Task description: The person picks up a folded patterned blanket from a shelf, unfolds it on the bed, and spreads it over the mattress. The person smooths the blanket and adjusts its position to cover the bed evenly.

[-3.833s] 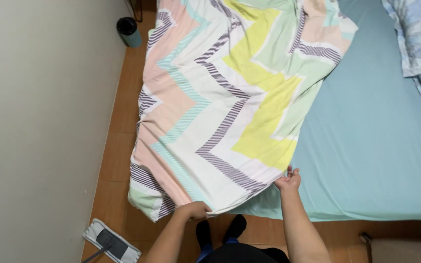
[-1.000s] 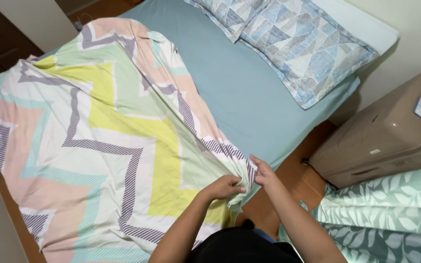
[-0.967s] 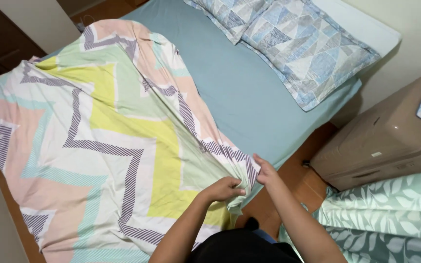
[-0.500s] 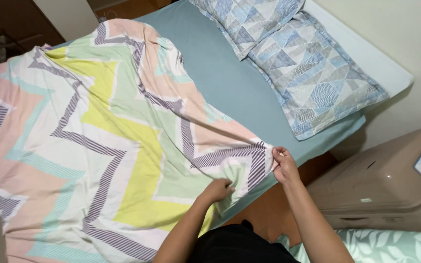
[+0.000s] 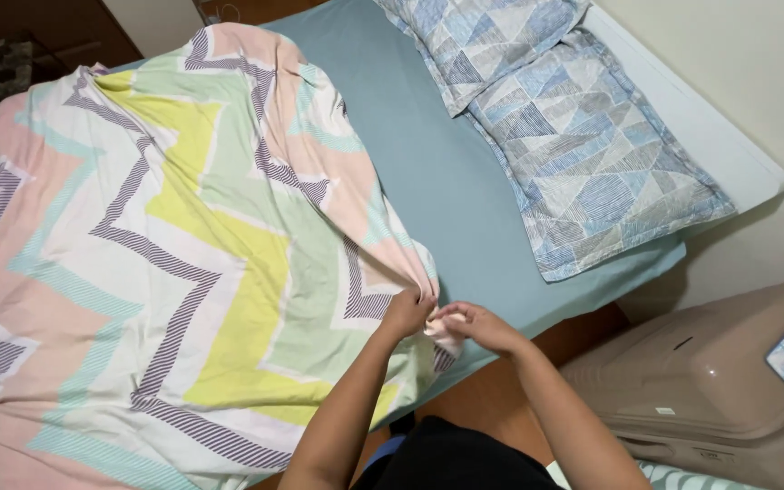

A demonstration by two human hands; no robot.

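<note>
Pastel cotton in a zigzag print, pink, yellow, mint and white with dark striped bands, makes up the blanket (image 5: pixel 183 263) that lies spread over the left part of the bed, its cloth rumpled into long ridges that run toward its near right corner. That corner is gathered at the near edge of the mattress, where both hands meet. The left hand (image 5: pixel 407 313) is closed in a fist around the bunched edge of the blanket, fingers curled under the cloth. The right hand (image 5: pixel 474 325), touching the left, pinches the pale tip of the same corner between thumb and fingers. A teal fitted sheet (image 5: pixel 446 181) shows bare to the right of the blanket. At the far right of the bed two pillows (image 5: pixel 583 154) in blue and white triangle-patterned cases lie side by side, overlapping a little. Beside the bed at the near right stands a beige plastic appliance (image 5: pixel 719 381), and brown wooden floor (image 5: pixel 492 408) shows between it and the bed.
</note>
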